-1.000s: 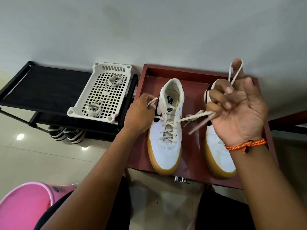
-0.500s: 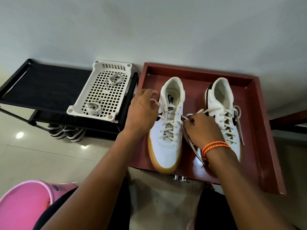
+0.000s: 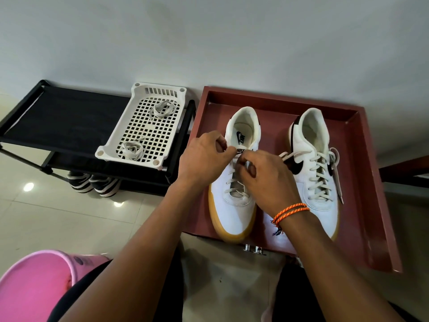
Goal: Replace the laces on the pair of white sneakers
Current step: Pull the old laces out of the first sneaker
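Pinching lace ends w/ both hands, left hand (image 3: 204, 156) & right hand (image 3: 267, 175) meet over tongue of left sneaker (image 3: 234, 198), toe at 6 o'clock, heel at 12, in red tray (image 3: 371, 205); right sneaker (image 3: 318, 173) at 3 o'clock, already laced.

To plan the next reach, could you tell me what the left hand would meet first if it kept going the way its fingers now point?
The left hand points rightward over the left white gum-soled sneaker, so it would first meet the right hand, whose fingertips nearly touch it at the lace. Depth is uncertain.
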